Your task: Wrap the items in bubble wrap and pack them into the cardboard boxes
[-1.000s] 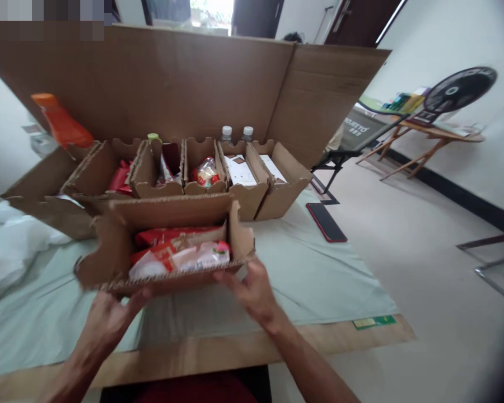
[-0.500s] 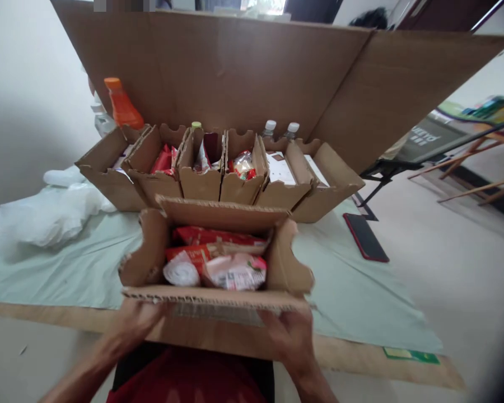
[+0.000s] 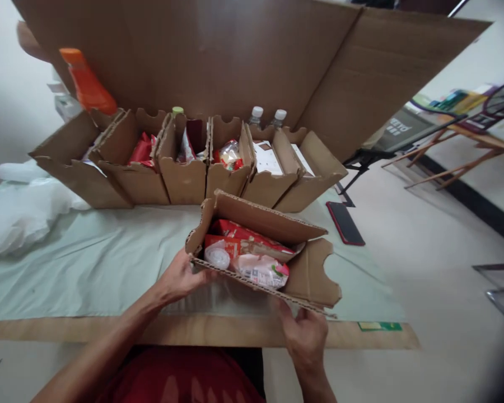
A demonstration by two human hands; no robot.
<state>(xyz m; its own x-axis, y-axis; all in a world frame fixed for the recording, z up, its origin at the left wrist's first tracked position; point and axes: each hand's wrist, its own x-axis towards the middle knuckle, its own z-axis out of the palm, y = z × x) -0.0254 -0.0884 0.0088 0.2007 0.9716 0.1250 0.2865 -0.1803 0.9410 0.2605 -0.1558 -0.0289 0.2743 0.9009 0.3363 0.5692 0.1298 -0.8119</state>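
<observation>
Between my two hands is an open-topped cardboard box [image 3: 315, 274], turned at an angle above the cloth. Inside it lie red packets [image 3: 252, 238], a pink-and-white packet [image 3: 262, 270] and a round, clear plastic item [image 3: 217, 256]. My left hand [image 3: 183, 275] grips the box at its near left corner, thumb along the front. With fingers partly hidden under the front wall, my right hand [image 3: 304, 334] holds the near right side.
Several cardboard bins [image 3: 185, 179] with packets stand in a row behind, before a tall cardboard panel [image 3: 193, 56]. An orange bottle [image 3: 88, 84] leans at left. Plastic bags [image 3: 25, 212] lie left; a dark phone [image 3: 345, 223] lies right on the green cloth [image 3: 126, 240].
The held box has moved right and turned, its right end swinging nearer to me. Both hands moved with it. The view has shifted, so the row of bins sits further left.
</observation>
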